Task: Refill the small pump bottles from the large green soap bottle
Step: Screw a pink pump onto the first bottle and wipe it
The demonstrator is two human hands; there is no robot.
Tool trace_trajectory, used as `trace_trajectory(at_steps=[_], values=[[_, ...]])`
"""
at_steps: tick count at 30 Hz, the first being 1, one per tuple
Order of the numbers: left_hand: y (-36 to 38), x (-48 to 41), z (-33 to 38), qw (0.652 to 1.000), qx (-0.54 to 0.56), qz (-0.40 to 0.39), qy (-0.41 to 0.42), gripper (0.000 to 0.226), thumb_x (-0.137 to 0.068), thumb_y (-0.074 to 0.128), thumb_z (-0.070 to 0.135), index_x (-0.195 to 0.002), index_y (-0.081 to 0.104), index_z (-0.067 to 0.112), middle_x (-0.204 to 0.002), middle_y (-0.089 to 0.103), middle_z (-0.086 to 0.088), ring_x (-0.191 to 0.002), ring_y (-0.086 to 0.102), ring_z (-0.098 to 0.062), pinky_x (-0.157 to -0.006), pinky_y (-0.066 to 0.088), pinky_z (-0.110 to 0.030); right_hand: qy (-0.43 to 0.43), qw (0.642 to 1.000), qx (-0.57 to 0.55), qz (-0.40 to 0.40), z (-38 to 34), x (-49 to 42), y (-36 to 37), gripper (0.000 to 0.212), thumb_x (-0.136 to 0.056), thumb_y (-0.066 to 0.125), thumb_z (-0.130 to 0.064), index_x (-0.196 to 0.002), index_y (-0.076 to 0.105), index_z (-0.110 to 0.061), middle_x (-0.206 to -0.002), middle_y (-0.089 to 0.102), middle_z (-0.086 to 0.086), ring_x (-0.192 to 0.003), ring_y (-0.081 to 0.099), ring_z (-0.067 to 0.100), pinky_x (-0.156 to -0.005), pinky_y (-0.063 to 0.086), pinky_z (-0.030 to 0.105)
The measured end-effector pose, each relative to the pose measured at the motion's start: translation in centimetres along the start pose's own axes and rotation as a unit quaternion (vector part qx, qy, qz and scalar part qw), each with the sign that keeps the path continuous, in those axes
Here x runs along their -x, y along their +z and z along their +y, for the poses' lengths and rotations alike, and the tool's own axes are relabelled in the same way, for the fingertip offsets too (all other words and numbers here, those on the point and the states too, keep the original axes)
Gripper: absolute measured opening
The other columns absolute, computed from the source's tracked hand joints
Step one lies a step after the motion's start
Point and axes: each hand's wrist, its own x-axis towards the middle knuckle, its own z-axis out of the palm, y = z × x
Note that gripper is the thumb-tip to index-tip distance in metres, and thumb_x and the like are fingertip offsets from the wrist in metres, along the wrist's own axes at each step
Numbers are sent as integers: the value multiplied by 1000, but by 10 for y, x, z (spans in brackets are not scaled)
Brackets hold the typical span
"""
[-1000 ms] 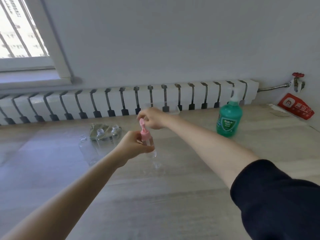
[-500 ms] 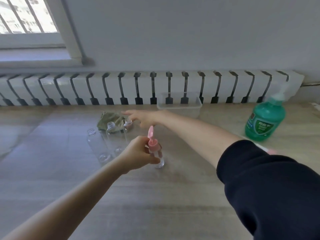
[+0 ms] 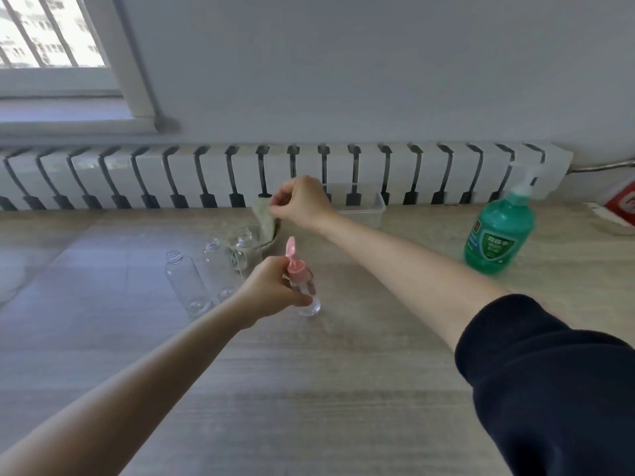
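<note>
My left hand (image 3: 273,288) grips a small clear bottle (image 3: 309,298) with a pink flip cap (image 3: 293,261), standing on the wooden table (image 3: 343,389). Behind it, my right hand (image 3: 299,202) pinches a corner of a green cloth (image 3: 264,223) and holds it lifted off the table. Three open, capless clear bottles (image 3: 185,285) stand left of the capped one; the rightmost (image 3: 242,250) is in front of the cloth. The large green soap bottle (image 3: 498,231) with a white pump stands at the far right, away from both hands.
A clear plastic tray (image 3: 364,209) sits at the table's back edge against the white radiator (image 3: 206,176). A red-and-white packet (image 3: 623,206) lies at the far right. A window is at the upper left.
My right hand left the pink cap, reached back to the green cloth and has lifted a corner of it. My left hand kept hold of the capped bottle.
</note>
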Motion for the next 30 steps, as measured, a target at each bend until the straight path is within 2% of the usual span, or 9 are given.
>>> trace_trajectory(at_steps=[3, 7, 10, 12, 14, 18, 21, 26, 30], values=[[0, 0, 5, 1000, 10, 24, -9, 18, -69, 76, -1, -80, 69, 11, -91, 70, -6, -86, 65, -28, -86, 54, -47, 21, 999, 35, -16, -4, 8, -20, 12, -79, 67, -6, -90, 71, -8, -80, 66, -3, -71, 60, 5, -68, 47, 14], [3, 7, 10, 999, 13, 28, -12, 20, -69, 75, -3, -81, 67, 11, -91, 70, -5, -88, 65, -24, -88, 54, -46, 39, 971, 144, -190, -3, 24, -19, 46, -86, 57, -4, -131, 51, -10, -124, 54, 6, -110, 55, 19, -89, 44, 26], [4, 12, 10, 999, 19, 25, -9, 19, -70, 74, -5, -82, 67, 8, -88, 71, -3, -85, 65, -21, -88, 54, -43, 41, 936, 194, -291, 2, 35, -4, 58, -88, 52, 1, -142, 39, -15, -144, 39, 9, -128, 43, 25, -104, 39, 34], [3, 12, 9, 999, 19, 28, -8, 19, -70, 75, -4, -81, 68, 8, -88, 71, -5, -85, 66, -24, -87, 54, -44, 60, 916, 214, -333, 10, 41, 1, 50, -91, 50, -2, -139, 42, -13, -138, 46, 10, -123, 48, 26, -101, 42, 36], [2, 11, 9, 999, 18, 30, -4, 18, -70, 75, -4, -79, 68, 11, -89, 71, -7, -85, 66, -28, -86, 55, -45, 56, 919, 239, -310, 19, 46, 6, 39, -93, 49, -7, -133, 49, -10, -128, 54, 8, -112, 54, 25, -93, 45, 34], [2, 7, 14, 999, 20, 28, -10, 20, -70, 76, -4, -81, 67, 11, -90, 71, -8, -84, 66, -27, -86, 55, -45, 45, 921, 272, -274, 21, 47, 9, 11, -94, 48, -6, -93, 59, -6, -83, 55, 5, -76, 55, 21, -75, 50, 34], [2, 8, 19, 999, 26, 43, -11, 25, -69, 76, -4, -86, 66, 10, -91, 70, -9, -86, 66, -27, -85, 55, -45, 35, 917, 284, -278, 21, 52, 4, 12, -89, 55, -7, -78, 60, -10, -77, 59, 5, -70, 58, 22, -69, 52, 35], [2, 16, 34, 998, 37, 57, -7, 30, -69, 75, -4, -87, 63, 16, -93, 67, -8, -90, 63, -24, -84, 54, -36, 79, 920, 249, -292, 26, 82, -20, 23, -82, 64, -17, -60, 56, -15, -62, 55, 2, -56, 48, 16, -53, 39, 28], [3, 19, 39, 997, 45, 57, -4, 30, -70, 73, -7, -88, 61, 13, -94, 67, -9, -91, 63, -25, -81, 53, -32, 123, 912, 283, -272, 27, 99, -30, 28, -74, 70, -29, -54, 57, -14, -54, 55, 0, -52, 49, 16, -52, 39, 25]])
